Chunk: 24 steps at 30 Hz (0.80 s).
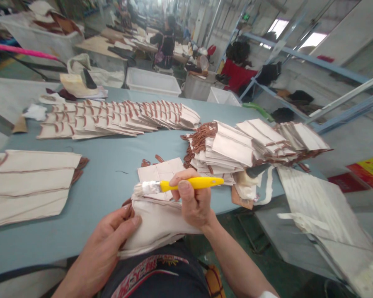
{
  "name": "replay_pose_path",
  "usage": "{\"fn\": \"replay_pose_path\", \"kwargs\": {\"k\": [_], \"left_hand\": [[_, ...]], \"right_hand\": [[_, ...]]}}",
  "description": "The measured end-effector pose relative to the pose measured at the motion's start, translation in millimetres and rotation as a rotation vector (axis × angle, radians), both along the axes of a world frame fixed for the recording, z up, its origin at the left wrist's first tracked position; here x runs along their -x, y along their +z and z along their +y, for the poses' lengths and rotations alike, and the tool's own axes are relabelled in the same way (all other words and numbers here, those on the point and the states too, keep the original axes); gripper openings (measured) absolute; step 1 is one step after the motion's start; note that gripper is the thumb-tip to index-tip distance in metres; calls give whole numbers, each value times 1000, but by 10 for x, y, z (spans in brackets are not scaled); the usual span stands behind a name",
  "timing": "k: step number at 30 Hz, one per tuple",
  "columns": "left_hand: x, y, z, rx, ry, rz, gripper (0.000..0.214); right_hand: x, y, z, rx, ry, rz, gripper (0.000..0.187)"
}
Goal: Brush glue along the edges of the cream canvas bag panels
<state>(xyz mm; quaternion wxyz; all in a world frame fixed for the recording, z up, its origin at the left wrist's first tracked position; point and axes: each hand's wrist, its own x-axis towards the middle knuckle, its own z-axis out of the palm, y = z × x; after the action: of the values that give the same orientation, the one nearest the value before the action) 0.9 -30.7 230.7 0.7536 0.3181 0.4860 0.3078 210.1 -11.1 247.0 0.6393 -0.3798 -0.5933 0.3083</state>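
Note:
My right hand (pixel 194 198) grips a yellow-handled paintbrush (pixel 205 182) whose bristles are coated in white. The brush tip rests at the upper left corner of a cream fabric piece (pixel 158 221) in front of my body. With thumb and fingers, my left hand (pixel 116 231) pinches the left edge of that same piece, where some brown strip shows. Just behind the brush lies another cream piece (pixel 161 167) with brown loops, partly covered by my right hand.
Overlapping cream pieces with brown edging (pixel 118 118) run along the back of the blue table (pixel 105 165). Tall stacks (pixel 230 145) with brown straps stand at right, and a larger stack (pixel 34 182) lies left. A white bin (pixel 153 82) stands beyond; a person (pixel 164 45) is farther back.

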Motion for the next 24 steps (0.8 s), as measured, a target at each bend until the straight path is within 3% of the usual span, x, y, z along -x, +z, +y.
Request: {"fn": "replay_pose_path", "kwargs": {"k": [6,10,15,20,24], "left_hand": [[16,-49,1,-11,-18,9,57],[77,-135,-10,-32,-43,18,58],[36,-86,10,-51,-12,34,60],[-105,53,130,-41,22,29,59],[-13,-56,249,-70,-48,50,67]], "right_hand": [[31,27,3,115,111,-111,46],[44,-93,98,93,-11,-142,46],[6,-163,3,-61,-197,-269,25],[123,-304,-5,10,-217,-485,26],[112,-279,111,43,-284,-424,31]]}}
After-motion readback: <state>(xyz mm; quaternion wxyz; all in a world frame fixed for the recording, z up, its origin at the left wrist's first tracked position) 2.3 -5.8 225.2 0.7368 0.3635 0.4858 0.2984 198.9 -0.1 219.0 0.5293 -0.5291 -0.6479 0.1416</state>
